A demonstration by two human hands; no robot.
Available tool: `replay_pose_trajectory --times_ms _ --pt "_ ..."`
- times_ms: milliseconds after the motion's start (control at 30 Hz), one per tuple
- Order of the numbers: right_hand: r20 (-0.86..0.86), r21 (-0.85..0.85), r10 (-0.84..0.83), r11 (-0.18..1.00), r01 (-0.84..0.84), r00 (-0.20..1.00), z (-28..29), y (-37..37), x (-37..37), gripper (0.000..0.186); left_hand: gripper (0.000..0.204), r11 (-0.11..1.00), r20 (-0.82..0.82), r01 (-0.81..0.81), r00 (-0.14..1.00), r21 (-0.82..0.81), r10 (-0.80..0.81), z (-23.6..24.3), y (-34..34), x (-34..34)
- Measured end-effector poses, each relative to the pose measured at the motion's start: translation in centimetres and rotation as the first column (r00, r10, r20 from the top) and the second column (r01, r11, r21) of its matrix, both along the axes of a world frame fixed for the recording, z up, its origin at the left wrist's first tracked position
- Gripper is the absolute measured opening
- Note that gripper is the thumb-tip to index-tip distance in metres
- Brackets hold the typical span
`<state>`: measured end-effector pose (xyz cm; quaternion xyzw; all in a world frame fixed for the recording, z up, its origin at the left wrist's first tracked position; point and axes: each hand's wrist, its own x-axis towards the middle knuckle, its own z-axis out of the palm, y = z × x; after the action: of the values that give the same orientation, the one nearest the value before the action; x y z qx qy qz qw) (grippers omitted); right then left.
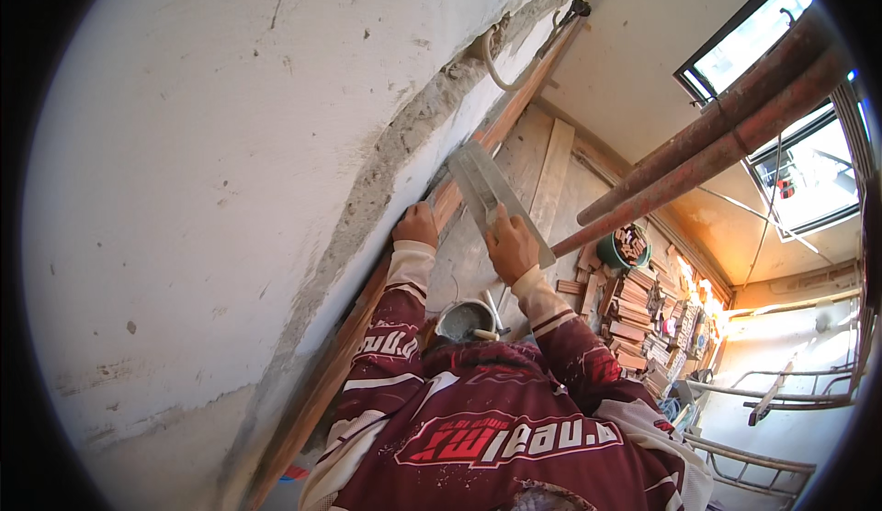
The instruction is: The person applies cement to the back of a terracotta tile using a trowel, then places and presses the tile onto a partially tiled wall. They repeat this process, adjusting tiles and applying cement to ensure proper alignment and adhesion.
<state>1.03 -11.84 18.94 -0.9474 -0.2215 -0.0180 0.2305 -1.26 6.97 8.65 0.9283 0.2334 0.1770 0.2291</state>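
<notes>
My right hand [512, 247] is closed on the handle of a flat grey steel trowel [478, 180], its long blade tilted up toward the wall. My left hand [415, 224] is closed at the lower edge of the white wall [211, 162], against a long wooden board [358, 336]; what its fingers hold, if anything, is hidden. A rough grey plaster strip [386, 157] runs along the wall, with a pale looped conduit [501, 75] coming out of it. Below my hands stands a bucket of grey mix [462, 318] with tool handles beside it.
Red scaffold poles [671, 185] cross at the right. A green bucket of rubble [623, 252], stacked bricks [629, 318] and a wooden plank [551, 171] lie on the floor beyond my hands. Metal scaffold frames [753, 465] stand at lower right, and windows [799, 180] are at upper right.
</notes>
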Motion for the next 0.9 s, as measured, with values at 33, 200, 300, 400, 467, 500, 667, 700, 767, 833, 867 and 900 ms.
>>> replay_pose_trajectory --times_ms 33,200,300,400,467,500,667,700,767,833,867,900 --pt "0.013 0.010 0.026 1.000 -0.026 1.000 0.2 0.3 -0.9 0.053 0.011 1.000 0.000 -0.009 1.000 0.005 0.009 0.0 0.2 -0.1" --pt "0.049 -0.003 0.054 0.999 -0.054 0.997 0.8 -0.9 -1.7 0.052 0.007 0.992 0.109 -0.040 0.994 0.117 0.027 0.0 0.5 -0.1" --pt "0.072 0.007 0.057 0.998 -0.058 0.996 0.5 -1.5 -1.7 0.053 0.010 0.995 0.109 -0.033 0.994 0.098 0.022 0.3 0.1 0.0" --pt "0.071 0.032 0.093 0.995 -0.095 0.993 0.3 -1.4 -2.4 0.052 0.016 0.997 0.039 -0.053 0.998 0.060 0.051 0.2 0.1 0.1" --pt "0.073 0.048 0.119 0.991 -0.123 0.990 0.2 -1.0 -3.4 0.052 0.023 0.999 0.017 -0.049 0.999 0.015 0.048 -0.4 0.5 0.2" --pt "0.078 0.051 0.131 0.989 -0.135 0.988 0.3 -0.7 -4.0 0.052 0.021 0.998 0.030 -0.052 0.998 0.039 0.051 -0.7 0.7 0.1" --pt "0.063 0.016 0.095 0.995 -0.096 0.994 0.8 -2.0 -3.8 0.052 0.019 0.997 0.086 -0.040 0.996 0.068 0.034 0.0 0.3 0.0" --pt "0.059 0.016 0.111 0.994 -0.112 0.992 1.0 -2.1 -3.7 0.052 0.020 0.998 0.095 -0.044 0.995 0.048 0.040 -0.1 0.4 0.0" --pt "0.055 0.015 0.137 0.990 -0.138 0.989 1.3 -2.4 -3.6 0.050 0.023 0.999 0.113 -0.047 0.993 0.008 0.046 -0.1 0.5 0.0" --pt "0.071 0.026 0.167 0.985 -0.170 0.983 1.4 -2.2 -3.9 0.050 0.023 0.998 0.074 -0.058 0.996 -0.002 0.058 0.4 0.4 -0.2" --pt "0.079 0.030 0.181 0.982 -0.184 0.980 1.4 -2.2 -3.9 0.050 0.022 0.998 0.054 -0.062 0.997 -0.008 0.063 0.6 0.3 -0.2" --pt "0.083 0.029 0.178 0.983 -0.181 0.981 1.4 -2.3 -3.9 0.050 0.022 0.998 0.064 -0.056 0.996 -0.011 0.057 0.5 0.2 -0.1"
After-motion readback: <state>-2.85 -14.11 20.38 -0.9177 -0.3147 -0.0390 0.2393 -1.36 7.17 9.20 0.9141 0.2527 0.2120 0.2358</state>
